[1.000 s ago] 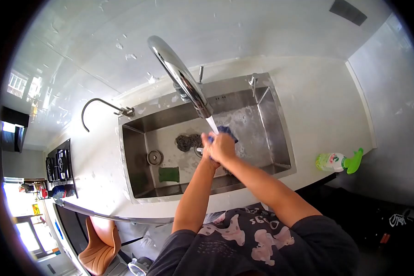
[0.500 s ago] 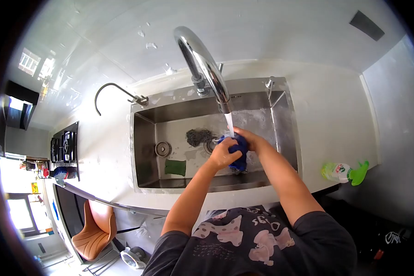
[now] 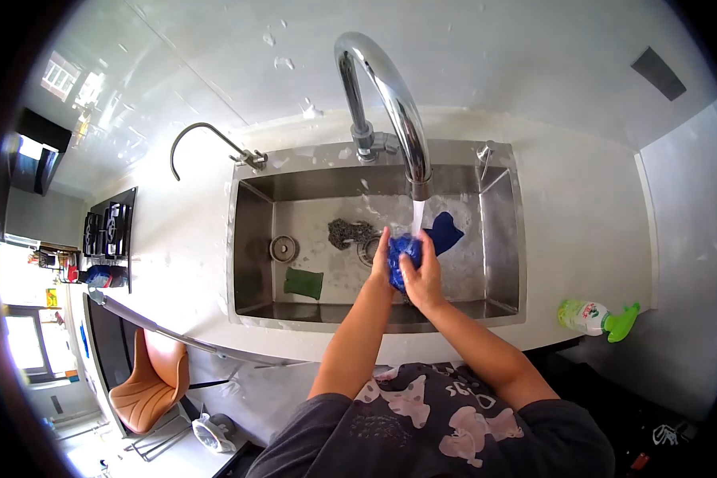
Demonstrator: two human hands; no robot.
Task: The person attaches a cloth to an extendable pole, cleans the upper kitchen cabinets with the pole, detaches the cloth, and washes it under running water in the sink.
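Between my two hands is a wet, bunched blue scrubber point(image 3: 405, 260), under the stream of the tall chrome faucet point(image 3: 421, 190). My left hand point(image 3: 382, 263) cups it from the left, while my right hand point(image 3: 425, 271) presses on it from the right with the thumb across its front. Just behind my right hand, a dark blue cloth point(image 3: 444, 233) lies on the sink floor. A grey steel wool scrubber point(image 3: 349, 233) lies left of my hands, beside a drain partly hidden by my left hand. Further left is a flat green scouring pad point(image 3: 303, 283).
The steel sink point(image 3: 374, 313) is set into a white counter point(image 3: 577, 215). A thin curved tap point(image 3: 203, 127) stands at its back left. A spray bottle point(image 3: 589, 317) lies at the right, a gas stove point(image 3: 107, 231) is far left, and a brown chair point(image 3: 153, 378) stands below.
The dark blue cloth now lies apart on the sink floor. Both hands have come together around the blue scrubber, palms facing. The view has shifted slightly.
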